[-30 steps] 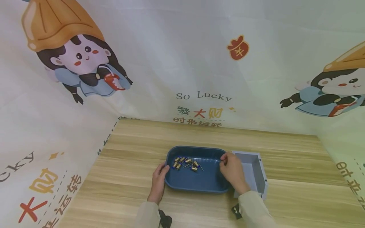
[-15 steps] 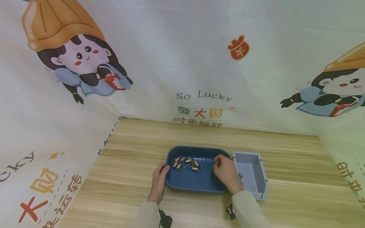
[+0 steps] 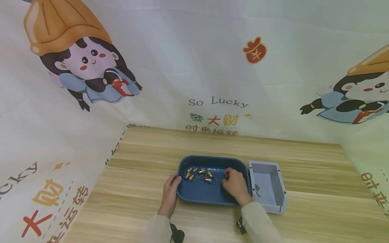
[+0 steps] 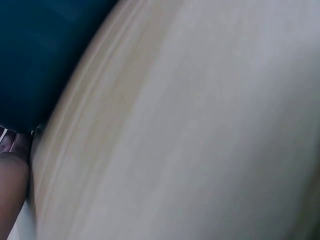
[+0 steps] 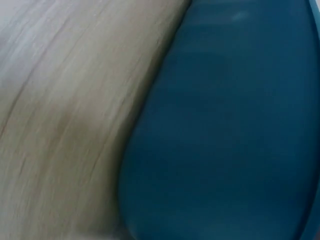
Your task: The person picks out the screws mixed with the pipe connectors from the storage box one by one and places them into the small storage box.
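Observation:
My left hand (image 3: 169, 192) grips the left end of a dark blue plastic tray (image 3: 209, 195), thumb at the rim and the other fingers mostly hidden outside it. In the left wrist view part of that hand (image 4: 12, 185) shows below the tray wall (image 4: 45, 50). Small brass-coloured cylinders (image 3: 208, 180) with blue ends and thin metal shafts lie loose in the tray's left half. Over its right half is my right hand (image 3: 236, 184), fingers bent and fingertips together; I cannot tell whether they pinch something small. Only the tray's outer wall (image 5: 220, 125) and the table show in the right wrist view.
Right against the tray's right side stands a grey open bin (image 3: 270, 175) with a few small screw-like metal pieces (image 3: 257, 189) in it. Both sit on a wood-grain table (image 3: 146, 162). A printed white cloth (image 3: 164, 67) rises behind and at both sides.
My right hand has moved left from the tray's right rim beside the grey bin to over the tray's inside, uncovering the small pieces in the bin. The left hand stays put.

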